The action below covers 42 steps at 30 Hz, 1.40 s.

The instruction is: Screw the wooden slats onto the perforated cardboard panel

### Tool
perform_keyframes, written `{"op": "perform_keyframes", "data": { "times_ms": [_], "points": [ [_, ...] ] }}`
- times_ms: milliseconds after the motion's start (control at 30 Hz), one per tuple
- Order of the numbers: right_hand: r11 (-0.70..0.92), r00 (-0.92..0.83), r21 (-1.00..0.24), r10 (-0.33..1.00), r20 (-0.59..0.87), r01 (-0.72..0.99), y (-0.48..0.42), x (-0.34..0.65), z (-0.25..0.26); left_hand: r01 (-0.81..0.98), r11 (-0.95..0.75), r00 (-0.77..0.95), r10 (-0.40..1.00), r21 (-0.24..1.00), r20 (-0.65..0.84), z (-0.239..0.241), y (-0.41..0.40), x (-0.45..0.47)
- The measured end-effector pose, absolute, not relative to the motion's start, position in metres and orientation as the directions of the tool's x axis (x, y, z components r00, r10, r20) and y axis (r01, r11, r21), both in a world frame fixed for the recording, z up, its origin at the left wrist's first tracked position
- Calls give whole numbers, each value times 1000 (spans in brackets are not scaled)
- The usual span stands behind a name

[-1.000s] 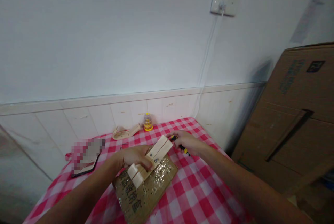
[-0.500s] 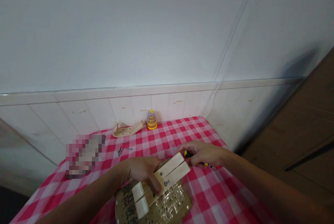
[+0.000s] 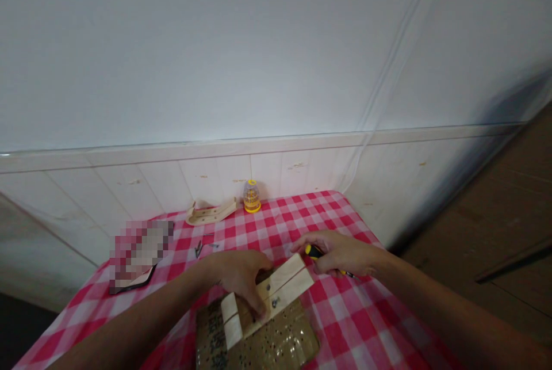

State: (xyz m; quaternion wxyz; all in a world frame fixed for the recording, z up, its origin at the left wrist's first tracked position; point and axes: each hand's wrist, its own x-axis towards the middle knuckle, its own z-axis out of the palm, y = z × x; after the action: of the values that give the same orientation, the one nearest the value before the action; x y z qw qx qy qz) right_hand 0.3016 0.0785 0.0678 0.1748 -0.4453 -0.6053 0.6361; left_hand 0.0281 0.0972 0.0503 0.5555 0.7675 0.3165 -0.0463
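My left hand [image 3: 242, 278] is closed around a pale wooden piece [image 3: 287, 286] with a lengthwise slot and raised ends. A bolt [image 3: 275, 302] sticks up from the wood, with a dark hole or fastener beside it. Under the wooden piece lies a flat, tape-wrapped cardboard block [image 3: 276, 341], pocked with small holes and marked with black writing. My right hand [image 3: 340, 252] holds a screwdriver [image 3: 314, 252] with a yellow and black handle, its shaft pointing right, away from the wood. The right fingertips are curled near the upper end of the wooden piece.
On the red checked tablecloth [image 3: 349, 312], several screws [image 3: 198, 249] lie beyond my left hand. A second curved wooden piece [image 3: 210, 214] and a yellow-capped clear container [image 3: 252, 197] stand by the wall. At left lies a dark-edged flat object [image 3: 140, 285], partly pixelated.
The view has shifted slightly. My left hand and the wooden piece have moved only a little, and the cardboard block sits slightly lower and further right. Both hands keep their holds.
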Motion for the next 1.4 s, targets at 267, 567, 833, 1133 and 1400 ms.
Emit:
{"op": "perform_keyframes", "data": {
  "times_ms": [267,567,833,1133,1400],
  "points": [
    [-150,-557,-896,737,-383,417,76,292,70,473,-179,843,377,863,-384,57,107,41],
    [-211,-543,-868,708,-452,449,61,302,67,548,-356,832,326,757,-450,75,104,60],
    [-200,-501,-897,771,-393,395,75,303,67,629,-649,746,351,428,-565,92,88,68],
    [-303,-457,-935,816,-355,185,90,281,74,636,-532,754,583,559,-302,109,92,30],
    [-327,-349,-922,856,-381,204,104,274,59,672,-257,437,895,695,-92,106,59,-56]
  ]
}}
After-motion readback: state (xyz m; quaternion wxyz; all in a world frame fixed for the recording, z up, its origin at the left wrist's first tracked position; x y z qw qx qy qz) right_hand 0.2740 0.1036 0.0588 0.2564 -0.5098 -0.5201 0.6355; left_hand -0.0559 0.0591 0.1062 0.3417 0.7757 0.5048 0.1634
